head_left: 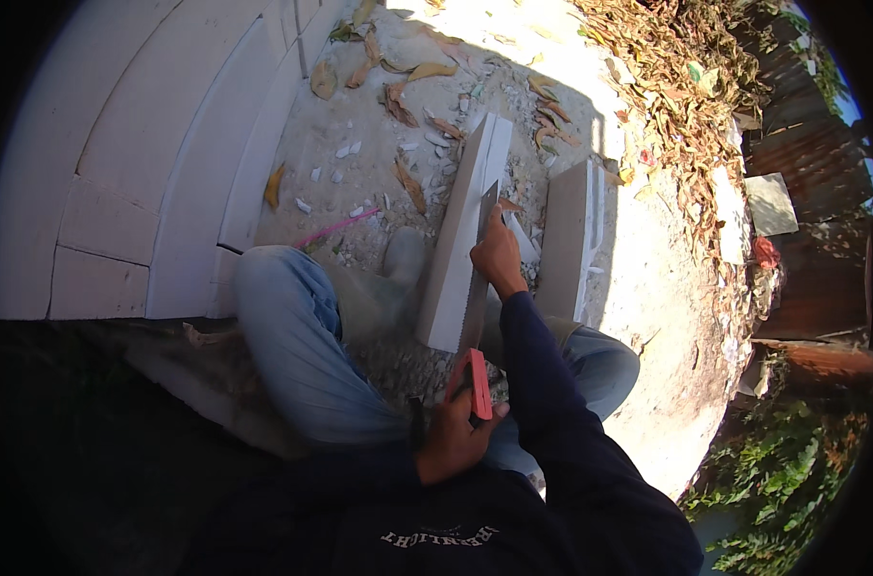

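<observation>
A hand saw [474,305] with a red handle lies lengthwise along a long pale block [455,240], its toothed edge toward the block. My left hand [453,437] is wrapped round the saw's handle, close to my body. Farther out, my right hand [499,254] is closed at the far part of the blade, fingers near its tip; some of the fingers are hidden. The block lies between my bent legs, angled away from me, with a lengthwise line near its far end. Beside it on the right is a second pale block [569,235].
A wall of large pale blocks [119,173] rises on the left. Dry leaves [398,104], white chips and a pink strip [338,226] lie on the dusty ground. Rusty metal sheets [806,182] and green plants [777,490] stand at the right. My knees flank the block.
</observation>
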Available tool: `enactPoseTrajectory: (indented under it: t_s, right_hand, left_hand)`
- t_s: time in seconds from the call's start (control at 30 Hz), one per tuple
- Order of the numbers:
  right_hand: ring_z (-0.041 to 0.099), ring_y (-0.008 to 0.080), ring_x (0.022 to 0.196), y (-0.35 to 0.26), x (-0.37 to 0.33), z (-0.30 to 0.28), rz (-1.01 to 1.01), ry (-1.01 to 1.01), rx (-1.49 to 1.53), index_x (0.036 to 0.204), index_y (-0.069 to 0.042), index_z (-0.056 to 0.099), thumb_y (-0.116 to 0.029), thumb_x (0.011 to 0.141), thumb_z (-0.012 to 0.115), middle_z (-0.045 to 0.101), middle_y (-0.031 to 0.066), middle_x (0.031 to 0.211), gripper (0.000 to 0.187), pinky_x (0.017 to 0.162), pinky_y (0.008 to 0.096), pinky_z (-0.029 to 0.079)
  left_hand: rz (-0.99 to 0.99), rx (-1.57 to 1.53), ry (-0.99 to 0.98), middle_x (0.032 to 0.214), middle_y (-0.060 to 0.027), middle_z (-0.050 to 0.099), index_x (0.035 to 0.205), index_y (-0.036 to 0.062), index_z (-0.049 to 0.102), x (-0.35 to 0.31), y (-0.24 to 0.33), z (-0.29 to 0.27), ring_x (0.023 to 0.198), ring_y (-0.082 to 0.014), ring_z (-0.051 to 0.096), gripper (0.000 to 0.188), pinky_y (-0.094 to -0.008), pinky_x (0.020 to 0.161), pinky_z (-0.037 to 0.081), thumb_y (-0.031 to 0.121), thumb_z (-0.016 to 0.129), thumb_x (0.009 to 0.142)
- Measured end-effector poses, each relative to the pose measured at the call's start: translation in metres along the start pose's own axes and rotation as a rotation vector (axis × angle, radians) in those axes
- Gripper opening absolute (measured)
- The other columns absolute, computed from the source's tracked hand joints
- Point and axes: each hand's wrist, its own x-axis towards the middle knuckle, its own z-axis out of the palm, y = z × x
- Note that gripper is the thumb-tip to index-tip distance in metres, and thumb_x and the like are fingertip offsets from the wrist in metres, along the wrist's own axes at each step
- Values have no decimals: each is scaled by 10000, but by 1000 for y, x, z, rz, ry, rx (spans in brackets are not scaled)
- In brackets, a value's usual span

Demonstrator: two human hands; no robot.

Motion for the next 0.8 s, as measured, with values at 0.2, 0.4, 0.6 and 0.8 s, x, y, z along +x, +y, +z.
enactPoseTrajectory:
  t_s: [0.2,0.4,0.6,0.8]
  right_hand:
    - [667,486,885,4,58,-14,-31,103,7,1468,155,295,-17,699,600,674,332,913,844,830,513,521]
    - [670,485,902,7,110,-6,-38,73,-8,1468,150,305,-22,709,598,674,339,923,832,826,508,528]
    - [675,478,882,11,117,-1,-32,89,-17,1465,150,318,-28,717,597,678,333,919,818,810,512,532]
    - [678,477,887,5,117,-10,-7,31,-35,1447,165,333,-34,718,598,679,337,930,801,815,511,533]
  left_hand:
    - [156,-107,173,873,-205,682,1077,-57,593,59,-16,18,823,-347,703,352,-415,713,519,262,686,960]
    - [109,-148,177,801,-202,659,986,-21,586,113,-8,18,758,-370,688,315,-433,656,498,281,675,968]
    - [96,-116,182,738,-188,633,941,-10,580,119,-11,16,694,-365,670,305,-427,626,488,279,676,968]
    - [76,-144,168,693,-170,604,924,-17,574,120,-6,16,638,-344,640,312,-417,606,470,273,679,966]
